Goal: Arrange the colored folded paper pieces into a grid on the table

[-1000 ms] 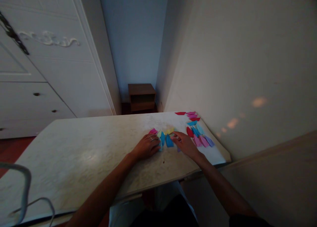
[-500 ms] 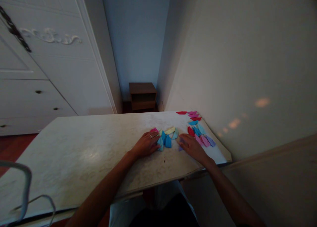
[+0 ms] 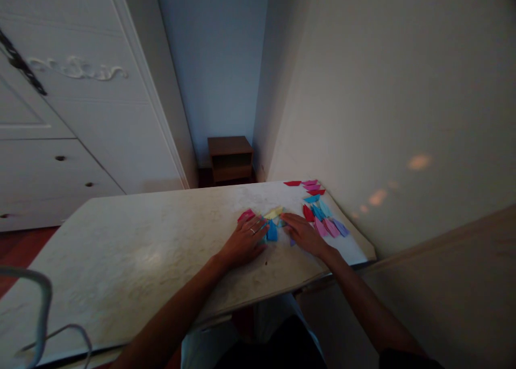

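Observation:
My left hand (image 3: 244, 241), a ring on one finger, lies with its fingers stretched over a cluster of folded paper pieces. Beyond its fingertips a blue folded paper piece (image 3: 272, 231) shows, and a pink folded paper piece (image 3: 246, 215) peeks out past the knuckles. At the cluster's far side sits a yellow folded paper piece (image 3: 274, 212). My right hand (image 3: 304, 233) reaches in from the right, fingers extended and touching the cluster's right side. Part of a purple folded paper piece (image 3: 292, 241) shows under it. Both hands hide some pieces.
More folded papers in red, pink, blue and purple, among them a pink one (image 3: 331, 228), lie to the right by the wall (image 3: 382, 89). The marbled tabletop (image 3: 133, 256) runs left, with a grey curved tube (image 3: 44, 299) at its near-left corner. A white cabinet (image 3: 100, 143) stands beyond.
My left hand has slid right over the light-blue and blue pieces, covering more of them. My right hand has moved left onto the cluster's edge. The view has shifted slightly.

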### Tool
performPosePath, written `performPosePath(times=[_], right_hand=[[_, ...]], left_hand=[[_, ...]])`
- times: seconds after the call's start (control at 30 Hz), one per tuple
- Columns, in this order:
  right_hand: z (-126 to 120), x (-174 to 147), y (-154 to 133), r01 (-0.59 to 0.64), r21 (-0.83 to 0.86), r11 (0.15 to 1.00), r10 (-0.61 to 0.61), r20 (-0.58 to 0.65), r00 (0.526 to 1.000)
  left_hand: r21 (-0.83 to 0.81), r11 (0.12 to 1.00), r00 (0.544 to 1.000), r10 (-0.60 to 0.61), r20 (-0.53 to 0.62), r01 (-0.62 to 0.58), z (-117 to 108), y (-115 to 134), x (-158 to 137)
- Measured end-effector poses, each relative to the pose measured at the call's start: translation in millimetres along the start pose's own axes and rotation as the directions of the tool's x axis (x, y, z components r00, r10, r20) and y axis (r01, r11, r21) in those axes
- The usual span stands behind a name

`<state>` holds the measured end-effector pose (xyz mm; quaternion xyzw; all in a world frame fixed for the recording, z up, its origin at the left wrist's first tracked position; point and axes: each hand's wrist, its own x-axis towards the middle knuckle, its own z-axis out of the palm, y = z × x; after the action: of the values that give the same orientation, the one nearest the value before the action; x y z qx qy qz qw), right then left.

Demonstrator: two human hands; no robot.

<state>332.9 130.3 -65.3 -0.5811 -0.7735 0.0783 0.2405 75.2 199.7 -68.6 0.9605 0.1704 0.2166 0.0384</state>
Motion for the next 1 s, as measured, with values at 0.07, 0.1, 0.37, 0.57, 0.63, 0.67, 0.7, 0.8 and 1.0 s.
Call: performPosePath(times=[0.07,0.1,0.37,0.57,0.63,0.67,0.7,0.8,1.0], right_hand=[[3.1,10.7,0.4,0.03,-0.026,0.999,-0.029,0.049,0.998],[3.5,16.1,2.1,0.029,-0.043,0.999,-0.026,0.078,0.997],[-20.1,49.7,33.6,-0.008,-0.155,0.988,0.043,0.224,0.974],[-33.1,61.4,40.0,0.039,-0.198,0.979,0.043,0.397,0.917],[-37.3,60.4,40.0,0.025,-0.221,0.975,0.067,0.399,0.915],[-40.1,58.1,40.4,0.014,-0.225,0.974,0.077,0.39,0.917],[-43.5,54.5,41.2,-0.002,-0.222,0.975,0.088,0.375,0.923],[-56.1,34.8,44.9,-0.067,-0.187,0.98,0.125,0.316,0.941],[-67.7,-16.7,37.2,-0.133,-0.116,0.984,0.167,0.376,0.911]], left_hand=[[-0.003,1.0,0.999,0.03,0.013,-0.03,0.8,5.2,1.4],[-0.01,0.999,0.999,0.039,0.027,-0.039,1.3,6.8,1.7],[-0.106,0.994,0.997,0.036,0.067,-0.028,10.2,1.5,-2.0],[-0.109,0.994,0.998,0.02,0.06,-0.014,8.9,-2.8,-1.9],[-0.113,0.994,0.998,0.016,0.06,-0.009,7.8,-3.8,-1.7],[-0.114,0.993,0.998,0.016,0.061,-0.009,7.4,-4.4,-1.7],[-0.116,0.993,0.998,0.016,0.063,-0.008,7.0,-4.9,-1.7],[-0.123,0.992,0.997,0.013,0.07,-0.004,5.9,-6.0,-1.5],[-0.117,0.993,0.996,0.012,0.083,-0.002,-0.5,-4.1,1.1]])
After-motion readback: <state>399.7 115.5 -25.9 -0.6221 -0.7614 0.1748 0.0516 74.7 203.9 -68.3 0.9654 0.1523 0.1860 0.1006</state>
